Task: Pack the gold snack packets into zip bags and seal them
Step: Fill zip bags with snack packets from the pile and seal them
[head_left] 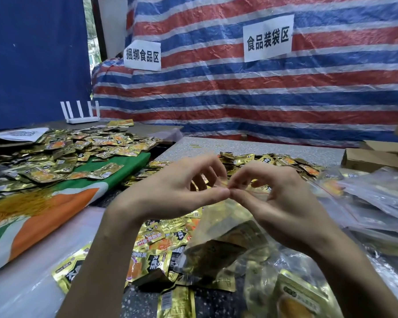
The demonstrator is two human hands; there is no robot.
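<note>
Mid-seal: left hand (170, 189) and right hand (278, 198) each pinch the top edge of a filled zip bag (225, 244) at frame centre, grip narrow. Sealed bags (375, 203) stacked right; loose packets (55, 157) on the desk (239, 143) upper left, so plenty left.

Count, my view. Hands: 2, my left hand (170, 191) and right hand (274, 203), both pinching the top edge of 1 zip bag (228, 244); the packets inside it are blurred, so no count there. Loose gold packets (154, 239) on the bench (239, 145): too many to count, in 2 heaps, near and far-left (55, 152). Paper signs: 2 (142, 55) (268, 37). Router (82, 120): 1, with 5 antennas. Empty bags (377, 203): a stack, uncountable. Cardboard boxes (375, 159): at least 2.
</note>
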